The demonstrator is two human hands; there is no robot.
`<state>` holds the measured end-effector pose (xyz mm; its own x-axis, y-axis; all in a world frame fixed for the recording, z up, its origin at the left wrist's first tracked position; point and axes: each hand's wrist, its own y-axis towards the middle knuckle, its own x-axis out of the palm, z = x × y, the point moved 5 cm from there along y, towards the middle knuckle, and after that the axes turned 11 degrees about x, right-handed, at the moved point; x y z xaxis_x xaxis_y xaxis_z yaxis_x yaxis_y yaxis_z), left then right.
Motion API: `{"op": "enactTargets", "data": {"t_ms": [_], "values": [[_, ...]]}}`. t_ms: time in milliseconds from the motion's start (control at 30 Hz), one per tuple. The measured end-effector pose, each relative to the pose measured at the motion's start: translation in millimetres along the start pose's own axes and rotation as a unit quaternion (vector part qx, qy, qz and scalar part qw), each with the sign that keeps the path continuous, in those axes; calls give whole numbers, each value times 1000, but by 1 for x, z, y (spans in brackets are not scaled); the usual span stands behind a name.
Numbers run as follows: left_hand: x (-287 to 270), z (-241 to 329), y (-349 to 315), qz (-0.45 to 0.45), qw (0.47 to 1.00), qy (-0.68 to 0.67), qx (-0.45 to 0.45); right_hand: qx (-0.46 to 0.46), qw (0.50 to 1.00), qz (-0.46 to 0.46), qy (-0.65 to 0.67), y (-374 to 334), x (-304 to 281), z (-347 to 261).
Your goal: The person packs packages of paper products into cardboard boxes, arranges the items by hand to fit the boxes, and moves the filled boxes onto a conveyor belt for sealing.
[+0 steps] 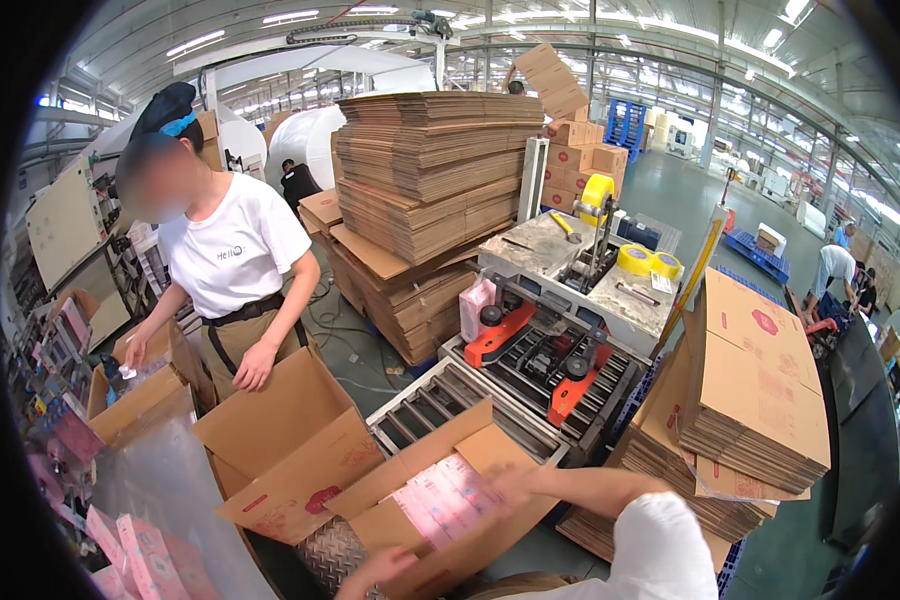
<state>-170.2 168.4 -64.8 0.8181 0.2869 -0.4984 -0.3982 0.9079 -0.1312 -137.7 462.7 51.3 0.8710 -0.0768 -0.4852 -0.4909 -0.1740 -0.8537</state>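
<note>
An open brown carton stands in front of me with its flaps up. Pink-and-white packs lie side by side inside it. At the carton's right end is my right hand, over the inner flap beside the packs; motion smears its fingers. My left hand is at the near left corner, against the carton's side, its fingers too blurred to show a grip. Left of this carton stands a second open carton; a co-worker's hand rests by its far edge.
A carton sealer with rollers stands beyond my carton. Flattened cartons are stacked at the right and behind. The co-worker reaches into another carton. Pink packs lie at lower left.
</note>
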Motion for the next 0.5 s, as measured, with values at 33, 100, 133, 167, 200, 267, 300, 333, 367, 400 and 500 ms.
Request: {"op": "enactTargets", "data": {"t_ms": [33, 100, 133, 167, 200, 267, 300, 333, 367, 400, 500], "values": [[-29, 1, 3, 108, 978, -77, -158, 53, 984, 171, -12, 17, 10, 16], [-104, 49, 8, 419, 908, -3, -9, 115, 912, 393, -23, 39, 41, 41], [-125, 40, 6, 517, 855, -46, 21, 121, 886, 448, -18, 52, 58, 45], [-147, 21, 4, 606, 789, -87, 49, 124, 856, 501, -9, 56, 66, 49], [-149, -6, 5, 572, 813, -107, 20, 168, 848, 501, 30, 52, 69, 54], [-135, -35, 13, 492, 856, -155, -40, 266, 825, 488, 107, 24, 77, 66], [-109, -36, 4, 494, 806, -291, -147, 326, 792, 472, 210, 9, 93, 76], [-105, -34, 2, 500, 802, -291, -147, 379, 742, 459, 309, -9, 106, 89], [-90, -44, -4, 501, 801, -292, -153, 425, 684, 458, 377, -4, 138, 110], [-78, -51, -14, 506, 795, -290, -168, 419, 610, 473, 478, 1, 164, 119], [-24, -23, 1, 420, 798, -414, -125, 473, 621, 350, 519, 29, 193, 153]]}}
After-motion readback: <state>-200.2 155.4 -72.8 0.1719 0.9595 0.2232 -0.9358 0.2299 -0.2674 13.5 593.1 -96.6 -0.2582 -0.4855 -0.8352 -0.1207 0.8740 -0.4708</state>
